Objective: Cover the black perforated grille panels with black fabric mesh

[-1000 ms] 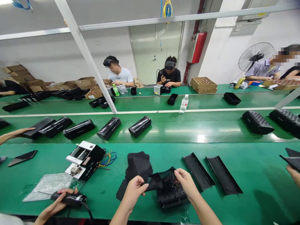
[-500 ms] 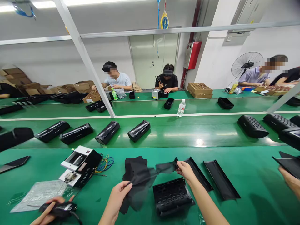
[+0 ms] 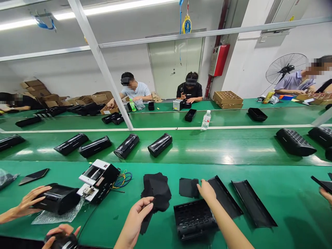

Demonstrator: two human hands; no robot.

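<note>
My left hand [image 3: 137, 218] is closed in a pinch at the lower edge of a pile of thin black sheets [image 3: 157, 188]; whatever sits between finger and thumb is too small to make out. Right of the pile, one small black sheet [image 3: 188, 187] lies flat, its right edge at the fingertips of my right hand [image 3: 207, 192], whose fingers are closed there. Below that sheet rests a black perforated housing [image 3: 193, 221], partly covered by my right forearm. A black trough-shaped panel [image 3: 225, 197] lies just beyond my right hand, with a second such panel [image 3: 254, 204] beside it.
To the left stand a white-and-black machine [image 3: 100, 181] and coiled cables [image 3: 123, 180]. A co-worker's hands [image 3: 31, 202] handle a black housing [image 3: 59, 199] over bubble wrap [image 3: 52, 217]. More housings [image 3: 160, 144] and a water bottle [image 3: 206, 120] occupy the green line; several people sit opposite.
The sheet in my right hand has come down flat on the table. My left hand has moved slightly right in view. At left, a co-worker's housing has come over the bubble wrap.
</note>
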